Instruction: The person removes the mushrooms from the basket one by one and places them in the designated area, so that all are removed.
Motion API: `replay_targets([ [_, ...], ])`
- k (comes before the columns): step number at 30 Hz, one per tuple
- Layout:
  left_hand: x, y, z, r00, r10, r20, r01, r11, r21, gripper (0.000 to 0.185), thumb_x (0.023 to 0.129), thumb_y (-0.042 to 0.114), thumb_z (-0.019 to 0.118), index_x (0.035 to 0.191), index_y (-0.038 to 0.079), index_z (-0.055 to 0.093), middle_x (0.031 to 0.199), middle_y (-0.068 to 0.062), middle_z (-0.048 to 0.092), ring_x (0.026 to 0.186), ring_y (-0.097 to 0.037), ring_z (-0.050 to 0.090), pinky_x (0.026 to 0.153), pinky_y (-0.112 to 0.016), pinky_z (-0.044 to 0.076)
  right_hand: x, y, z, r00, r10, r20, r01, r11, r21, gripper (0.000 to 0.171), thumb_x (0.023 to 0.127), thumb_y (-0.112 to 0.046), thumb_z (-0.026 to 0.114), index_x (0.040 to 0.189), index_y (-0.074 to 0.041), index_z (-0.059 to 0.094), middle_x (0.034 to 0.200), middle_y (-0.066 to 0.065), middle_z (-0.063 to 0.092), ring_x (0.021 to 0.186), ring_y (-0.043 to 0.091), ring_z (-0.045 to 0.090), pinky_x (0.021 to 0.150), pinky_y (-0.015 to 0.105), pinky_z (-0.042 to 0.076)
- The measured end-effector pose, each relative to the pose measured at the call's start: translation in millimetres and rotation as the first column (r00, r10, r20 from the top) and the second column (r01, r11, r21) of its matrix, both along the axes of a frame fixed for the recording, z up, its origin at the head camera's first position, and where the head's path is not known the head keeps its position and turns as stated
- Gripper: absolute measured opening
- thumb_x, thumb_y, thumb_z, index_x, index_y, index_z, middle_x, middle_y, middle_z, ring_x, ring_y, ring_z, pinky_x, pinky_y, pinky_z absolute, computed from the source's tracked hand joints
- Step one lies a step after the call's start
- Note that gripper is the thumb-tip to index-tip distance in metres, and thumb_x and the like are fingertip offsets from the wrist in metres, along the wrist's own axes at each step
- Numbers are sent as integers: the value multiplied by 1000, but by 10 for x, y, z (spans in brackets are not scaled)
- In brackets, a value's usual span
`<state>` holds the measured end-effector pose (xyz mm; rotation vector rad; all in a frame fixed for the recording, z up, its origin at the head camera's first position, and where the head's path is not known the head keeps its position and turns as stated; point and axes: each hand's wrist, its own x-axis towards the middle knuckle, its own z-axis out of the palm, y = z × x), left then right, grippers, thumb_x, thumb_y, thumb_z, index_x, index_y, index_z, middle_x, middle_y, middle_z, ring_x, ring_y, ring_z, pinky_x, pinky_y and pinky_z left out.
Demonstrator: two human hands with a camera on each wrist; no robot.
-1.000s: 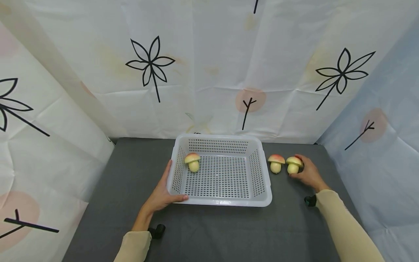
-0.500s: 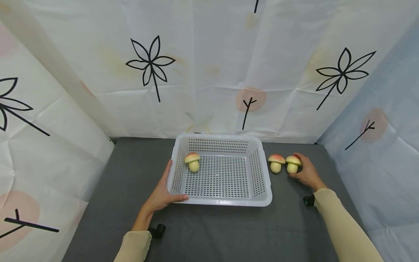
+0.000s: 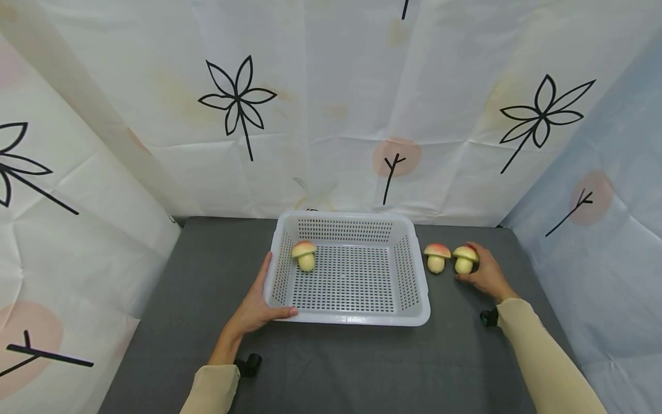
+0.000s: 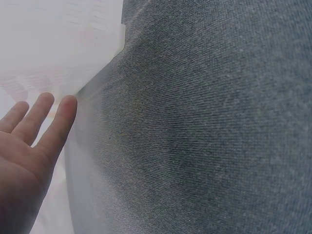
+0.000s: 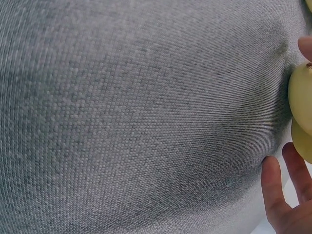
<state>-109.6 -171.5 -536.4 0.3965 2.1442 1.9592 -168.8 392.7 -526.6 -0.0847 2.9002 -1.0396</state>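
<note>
In the head view a white plastic basket (image 3: 351,319) stands on the grey cloth. My left hand (image 3: 256,307) holds its near left corner, thumb on the near rim and straight fingers along the outer left side. One toy mushroom (image 3: 306,261) with a reddish cap lies inside the basket at the left. Right of the basket is a second mushroom (image 3: 437,264), also red-capped. Beside it my right hand (image 3: 488,276) grips a yellow-green mushroom (image 3: 464,265) between thumb and fingers. The right wrist view shows only part of this mushroom (image 5: 301,97), at the edge.
Dark grey cloth (image 3: 351,368) covers the table. A white patterned curtain (image 3: 331,115) hangs behind it, with further curtain panels at the left and right sides. The basket's back rim lies close to the rear curtain.
The yellow-green mushroom in my right hand shifted slightly left, then slightly back right. My left hand, the basket and the other mushrooms stay where they were.
</note>
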Motion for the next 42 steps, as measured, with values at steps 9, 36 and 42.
replay_targets([
  [9, 0, 7, 11, 1000, -3, -4, 3, 1000, -1, 139, 70, 5, 94, 163, 34, -5, 162, -20, 26, 122, -49, 54, 92, -56, 50, 9, 9, 17, 999, -24, -23, 24, 1000, 8, 95, 77, -7, 87, 148, 16, 29, 138, 42, 36, 124, 57, 37, 100, 68, 29],
  [36, -2, 11, 12, 1000, -1, 2, 1, 1000, 25, 141, 69, 0, 93, 163, 32, -7, 164, -20, 21, 127, -52, 49, 96, -60, 45, 105, -107, 449, 993, -80, -86, 82, 996, 21, 94, 85, -16, 84, 155, 7, 25, 145, 41, 28, 128, 59, 34, 93, 70, 35],
  [42, -7, 8, 10, 1000, -9, 0, 9, 999, 38, 141, 69, 0, 93, 162, 37, -6, 164, -21, 22, 126, -53, 48, 94, -58, 47, 113, -139, 576, 989, -41, -142, 43, 999, 12, 95, 84, -16, 85, 155, 6, 26, 147, 40, 28, 129, 59, 33, 95, 71, 33],
])
